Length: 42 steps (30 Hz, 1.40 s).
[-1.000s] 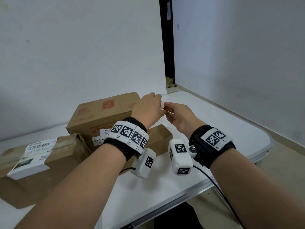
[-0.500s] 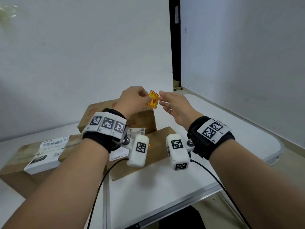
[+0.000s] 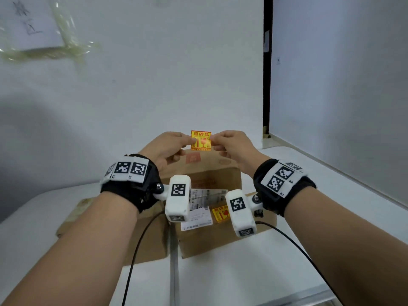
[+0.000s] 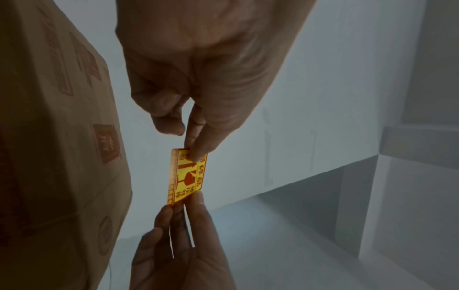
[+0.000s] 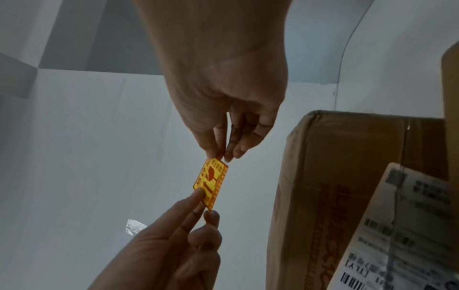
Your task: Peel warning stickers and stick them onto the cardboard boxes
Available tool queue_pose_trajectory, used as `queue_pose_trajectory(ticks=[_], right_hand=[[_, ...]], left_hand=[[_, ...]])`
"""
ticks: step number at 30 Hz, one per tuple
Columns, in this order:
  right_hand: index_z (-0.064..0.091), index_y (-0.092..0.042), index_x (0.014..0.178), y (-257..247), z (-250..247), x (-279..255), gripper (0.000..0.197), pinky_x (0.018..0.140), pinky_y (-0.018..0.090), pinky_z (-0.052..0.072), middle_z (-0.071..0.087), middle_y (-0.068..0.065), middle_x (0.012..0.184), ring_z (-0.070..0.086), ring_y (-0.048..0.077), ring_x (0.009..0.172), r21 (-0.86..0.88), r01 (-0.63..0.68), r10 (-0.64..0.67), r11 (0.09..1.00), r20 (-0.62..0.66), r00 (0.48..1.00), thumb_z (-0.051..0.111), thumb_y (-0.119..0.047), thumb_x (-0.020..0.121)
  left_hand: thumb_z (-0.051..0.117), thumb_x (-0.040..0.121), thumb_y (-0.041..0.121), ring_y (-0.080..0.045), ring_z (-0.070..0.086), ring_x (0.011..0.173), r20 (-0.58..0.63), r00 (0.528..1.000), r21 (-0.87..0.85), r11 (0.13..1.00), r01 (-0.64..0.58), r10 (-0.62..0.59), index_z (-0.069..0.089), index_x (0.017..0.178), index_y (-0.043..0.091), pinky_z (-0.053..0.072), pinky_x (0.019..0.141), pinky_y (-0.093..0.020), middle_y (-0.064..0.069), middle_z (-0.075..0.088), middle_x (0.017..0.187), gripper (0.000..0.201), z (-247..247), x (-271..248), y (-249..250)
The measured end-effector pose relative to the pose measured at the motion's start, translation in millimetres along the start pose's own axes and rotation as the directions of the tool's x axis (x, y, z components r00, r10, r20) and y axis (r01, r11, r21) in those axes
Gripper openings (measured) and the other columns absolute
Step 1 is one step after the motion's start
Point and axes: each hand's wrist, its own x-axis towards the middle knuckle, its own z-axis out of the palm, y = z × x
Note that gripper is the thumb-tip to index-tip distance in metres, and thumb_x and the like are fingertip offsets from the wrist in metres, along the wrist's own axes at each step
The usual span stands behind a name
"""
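A small yellow warning sticker [image 3: 201,140] with red print is held in the air, facing me, above the tall cardboard box [image 3: 205,173]. My left hand [image 3: 188,143] pinches its left edge and my right hand [image 3: 215,140] pinches its right edge. In the left wrist view the sticker [image 4: 188,176] hangs between my left hand [image 4: 196,151] above and my right hand [image 4: 183,206] below, beside the box [image 4: 49,137]. The right wrist view shows the sticker [image 5: 211,184] held the same way. A lower box [image 3: 220,241] in front carries another yellow sticker [image 3: 220,214].
A third cardboard box [image 3: 150,237] lies at the left, partly hidden by my forearm. A white shipping label [image 3: 198,208] is on the front box. The white table [image 3: 331,217] meets walls behind and to the right. A shiny scrap [image 5: 134,226] lies on the table.
Both hands have risen above the tall box. The sticker, first hidden, then held by the left hand alone, is now pinched by both hands and faces me.
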Motion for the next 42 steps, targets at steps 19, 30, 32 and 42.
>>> queue_pose_trajectory(ticks=[19, 30, 32, 42], right_hand=[[0.067, -0.008, 0.076, 19.8, 24.6, 32.5, 0.011, 0.044, 0.011, 0.045, 0.062, 0.007, 0.066, 0.052, 0.010, 0.053, -0.192, -0.057, 0.077, 0.980, 0.097, 0.992, 0.069, -0.009, 0.087], [0.071, -0.008, 0.075, 31.5, 31.5, 44.8, 0.008, 0.059, 0.019, 0.048, 0.065, 0.004, 0.067, 0.052, 0.006, 0.053, -0.355, -0.045, 0.063, 0.934, 0.041, 0.997, 0.072, -0.010, 0.084], [0.070, -0.008, 0.076, 31.2, 30.3, 44.5, 0.008, 0.055, 0.017, 0.047, 0.064, 0.004, 0.067, 0.052, 0.006, 0.052, -0.359, -0.052, 0.072, 0.932, 0.044, 0.996, 0.072, -0.010, 0.084], [0.058, -0.001, 0.121, 29.1, 22.8, 44.2, 0.038, 0.046, 0.011, 0.046, 0.062, 0.005, 0.072, 0.052, 0.004, 0.048, -0.241, -0.105, 0.138, 0.965, 0.124, 0.983, 0.069, -0.006, 0.085]], left_hand=[[0.057, 0.093, 0.039, -0.022, 0.052, 0.122, 0.161, 0.983, 0.908, 0.404, -0.114, -0.085, 0.055, 0.134, 0.020, 0.039, 0.101, -0.033, -0.001, 0.057, 0.135, 0.045, -16.1, 0.0, -25.7], [0.056, 0.092, 0.035, -0.023, 0.057, 0.113, 0.161, 0.987, 0.944, 0.295, -0.147, -0.022, 0.059, 0.127, 0.016, 0.047, 0.097, -0.035, -0.004, 0.062, 0.126, 0.040, -12.2, 11.3, -35.0], [0.056, 0.092, 0.036, -0.023, 0.057, 0.115, 0.160, 0.987, 0.936, 0.322, -0.142, -0.028, 0.059, 0.129, 0.015, 0.046, 0.099, -0.035, -0.004, 0.061, 0.128, 0.042, -12.8, 11.8, -32.7], [0.069, 0.084, 0.024, -0.020, 0.057, 0.110, 0.112, 0.979, 0.775, 0.602, -0.192, 0.169, 0.060, 0.118, 0.016, 0.047, 0.089, -0.031, -0.003, 0.061, 0.122, 0.036, -10.8, 13.8, -27.9]])
